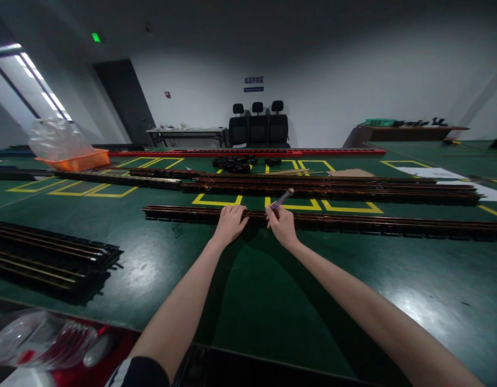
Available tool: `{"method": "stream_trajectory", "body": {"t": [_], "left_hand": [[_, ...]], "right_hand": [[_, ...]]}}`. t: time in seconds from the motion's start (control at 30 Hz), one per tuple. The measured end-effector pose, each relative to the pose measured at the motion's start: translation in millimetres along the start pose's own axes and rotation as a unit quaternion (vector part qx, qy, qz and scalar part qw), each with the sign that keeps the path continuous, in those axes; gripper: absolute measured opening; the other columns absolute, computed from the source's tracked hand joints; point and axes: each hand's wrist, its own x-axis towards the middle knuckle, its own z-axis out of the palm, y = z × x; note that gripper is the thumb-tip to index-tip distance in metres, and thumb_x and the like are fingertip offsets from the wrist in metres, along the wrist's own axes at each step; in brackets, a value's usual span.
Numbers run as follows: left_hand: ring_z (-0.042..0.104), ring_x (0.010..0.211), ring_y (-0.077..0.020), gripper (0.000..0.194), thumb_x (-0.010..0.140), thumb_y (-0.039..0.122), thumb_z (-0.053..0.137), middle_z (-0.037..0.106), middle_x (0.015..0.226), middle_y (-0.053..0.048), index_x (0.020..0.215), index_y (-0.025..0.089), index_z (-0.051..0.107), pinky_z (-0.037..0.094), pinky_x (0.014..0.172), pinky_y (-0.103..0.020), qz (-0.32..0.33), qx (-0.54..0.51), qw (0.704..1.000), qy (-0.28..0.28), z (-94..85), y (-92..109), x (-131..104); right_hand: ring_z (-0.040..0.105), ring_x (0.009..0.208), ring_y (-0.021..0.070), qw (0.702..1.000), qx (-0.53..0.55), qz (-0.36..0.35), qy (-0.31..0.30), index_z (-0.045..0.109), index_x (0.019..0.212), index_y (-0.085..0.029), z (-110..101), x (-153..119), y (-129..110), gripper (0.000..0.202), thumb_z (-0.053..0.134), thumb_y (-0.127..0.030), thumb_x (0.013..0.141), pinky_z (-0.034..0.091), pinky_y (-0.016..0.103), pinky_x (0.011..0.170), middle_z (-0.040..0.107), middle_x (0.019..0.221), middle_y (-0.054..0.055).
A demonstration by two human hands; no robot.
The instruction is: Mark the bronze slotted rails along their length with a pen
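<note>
A long dark rail assembly (pixel 365 222) with copper-coloured strips lies across the green table (pixel 248 301). My left hand (pixel 231 223) rests on this rail near its middle, fingers bent over the top and side by side. Just to the right, my right hand (pixel 281 223) is closed around a pen (pixel 283 198), whose upper end points up and to the right. The pen's lower tip is hidden by the fingers, close to the rail. A short gap separates the two hands.
Behind lie more stacked rails (pixel 332 188), small black parts (pixel 234 163) and an orange tray (pixel 77 160) with clear plastic. Another rail stack (pixel 50 258) sits at the left. White papers (pixel 431 172) lie at the right. Plastic bottles (pixel 34 338) are below the table's front edge.
</note>
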Motion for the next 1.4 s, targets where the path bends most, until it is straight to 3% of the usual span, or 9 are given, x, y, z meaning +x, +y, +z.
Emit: {"method": "stream_trajectory", "body": {"t": [0.4, 0.6, 1.13, 1.4], "left_hand": [[0.049, 0.103, -0.0280, 0.028, 0.085, 0.019, 0.040, 0.061, 0.110, -0.010, 0.108, 0.018, 0.056, 0.035, 0.094, -0.044, -0.052, -0.003, 0.998, 0.027, 4.8, -17.1, -4.3], [0.048, 0.103, -0.0281, 0.027, 0.084, 0.018, 0.042, 0.062, 0.109, -0.010, 0.106, 0.017, 0.056, 0.034, 0.095, -0.044, -0.054, -0.010, 0.998, 0.031, 4.6, -15.3, -3.2], [0.049, 0.102, -0.0280, 0.028, 0.085, 0.020, 0.041, 0.062, 0.110, -0.009, 0.107, 0.020, 0.057, 0.036, 0.094, -0.045, -0.051, -0.019, 0.998, 0.036, 3.8, -15.9, -4.7], [0.049, 0.106, -0.0271, 0.031, 0.086, 0.019, 0.039, 0.062, 0.113, -0.008, 0.110, 0.021, 0.059, 0.034, 0.097, -0.044, -0.034, -0.005, 0.999, 0.039, 0.7, -12.4, -6.4]], "right_hand": [[0.056, 0.047, 0.0148, 0.999, 0.006, -0.016, -0.047, 0.054, 0.074, -0.018, 0.6, -0.1, -3.2, 0.040, 0.045, -0.056, 0.087, 0.048, 0.029, 0.047, 0.060, 0.063, 0.004], [0.055, 0.046, 0.0150, 0.999, 0.010, -0.020, -0.038, 0.053, 0.074, -0.018, 0.4, -0.2, -2.4, 0.037, 0.047, -0.052, 0.087, 0.047, 0.029, 0.047, 0.058, 0.062, 0.003], [0.055, 0.047, 0.0151, 0.999, 0.019, -0.009, -0.038, 0.054, 0.075, -0.019, 0.2, -0.9, -5.0, 0.044, 0.044, -0.061, 0.085, 0.048, 0.029, 0.045, 0.059, 0.063, 0.004], [0.055, 0.048, 0.0149, 1.000, 0.018, -0.008, -0.023, 0.054, 0.075, -0.018, 0.2, -1.4, -3.7, 0.041, 0.045, -0.056, 0.086, 0.046, 0.029, 0.045, 0.058, 0.064, 0.004]]}}
